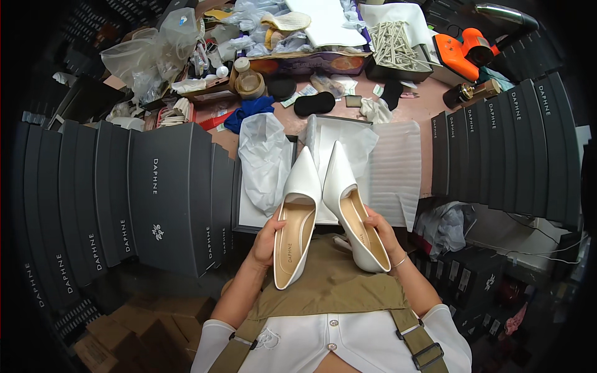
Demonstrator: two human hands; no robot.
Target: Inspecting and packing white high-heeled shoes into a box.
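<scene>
Two white pointed-toe shoes with tan insoles are held up in front of my body, toes pointing away from me and close together. My left hand point(269, 239) grips the left shoe point(303, 177) by its outer side, thumb over the rim. Around the outer side of the right shoe point(339, 177) my right hand point(384, 231) is closed, thumb at the opening. Beyond the shoes lies an open shoebox point(240, 214) with crumpled white tissue paper point(264, 155) in it. A white ribbed foam sheet point(395, 165) lies at its right.
Stacked dark grey shoeboxes stand at left point(171, 186) and right point(504, 146). At the back are a box of white paper sticks point(398, 46), an orange tool point(466, 50), a bottle point(247, 81) and a blue cloth point(250, 113). Brown cartons point(137, 329) sit low at left.
</scene>
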